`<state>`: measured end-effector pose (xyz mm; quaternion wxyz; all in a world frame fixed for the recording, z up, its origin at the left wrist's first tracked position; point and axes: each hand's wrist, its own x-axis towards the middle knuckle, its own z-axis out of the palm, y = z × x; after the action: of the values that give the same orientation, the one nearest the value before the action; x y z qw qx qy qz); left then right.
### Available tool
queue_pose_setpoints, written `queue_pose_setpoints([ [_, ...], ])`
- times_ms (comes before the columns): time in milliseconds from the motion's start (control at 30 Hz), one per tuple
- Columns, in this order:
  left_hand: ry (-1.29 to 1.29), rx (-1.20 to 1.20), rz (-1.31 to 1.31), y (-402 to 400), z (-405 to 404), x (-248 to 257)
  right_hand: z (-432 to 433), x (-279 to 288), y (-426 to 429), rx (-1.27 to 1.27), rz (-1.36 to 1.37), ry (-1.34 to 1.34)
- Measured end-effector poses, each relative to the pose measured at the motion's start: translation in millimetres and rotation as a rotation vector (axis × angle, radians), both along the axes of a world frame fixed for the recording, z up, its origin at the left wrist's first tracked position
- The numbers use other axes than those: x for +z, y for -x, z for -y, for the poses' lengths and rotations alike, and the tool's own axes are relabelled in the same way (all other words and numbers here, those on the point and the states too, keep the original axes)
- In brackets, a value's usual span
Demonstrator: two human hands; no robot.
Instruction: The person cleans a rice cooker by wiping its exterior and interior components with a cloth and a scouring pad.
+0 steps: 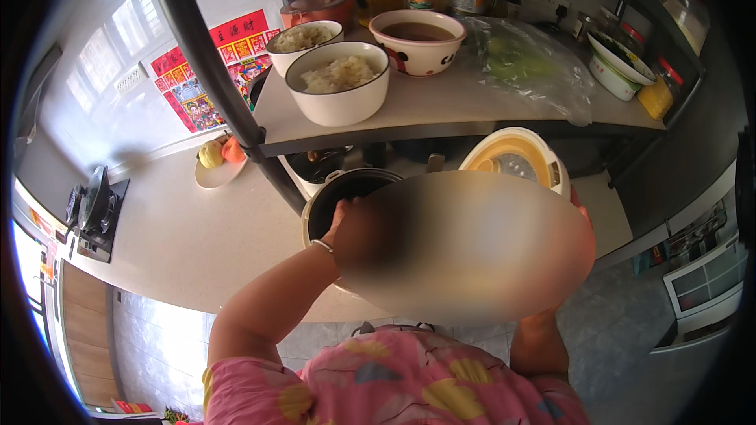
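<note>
A round cooking pot with a dark inside and a pale rim (306, 221), seemingly a rice cooker, stands on the lower counter. My left hand (342, 218) is at its opening, its fingers mostly hidden by a large blurred oval. At the right edge of that blur, my right hand (580, 206) shows only in part, beside a round white and yellow lid-like part (537, 156); whether it grips this is unclear. On the shelf above stand two white bowls of cooked rice, the nearer one (338, 94) and one behind it (295, 41).
The metal shelf post (212, 53) rises left of the pot. On the shelf are a bowl of brown liquid (416, 50), a plastic bag of greens (525, 65), stacked dishes (617, 74) and bottles. A fruit plate (220, 177) and a stove (106, 218) lie left.
</note>
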<state>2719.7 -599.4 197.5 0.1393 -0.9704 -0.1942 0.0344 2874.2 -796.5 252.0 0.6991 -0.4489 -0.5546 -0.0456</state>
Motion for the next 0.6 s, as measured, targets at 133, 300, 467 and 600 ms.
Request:
queue_pose_setpoints([
  [133, 0.008, 0.156, -0.211, -13, 6, -8, -6, 11, 21, 0.034, -0.043, 0.084],
  [300, -0.118, -0.033, -0.031, -5, 10, -20, -10, 32, 40, -0.115, 0.185, 0.227],
  [467, 0.19, 0.023, 0.079, 16, 19, -22, -25, 53, 65, -0.135, 0.396, 0.323],
  [600, 0.523, -0.038, 0.362, 29, 20, -33, -39, 60, 93, -0.038, 0.61, 0.426],
])
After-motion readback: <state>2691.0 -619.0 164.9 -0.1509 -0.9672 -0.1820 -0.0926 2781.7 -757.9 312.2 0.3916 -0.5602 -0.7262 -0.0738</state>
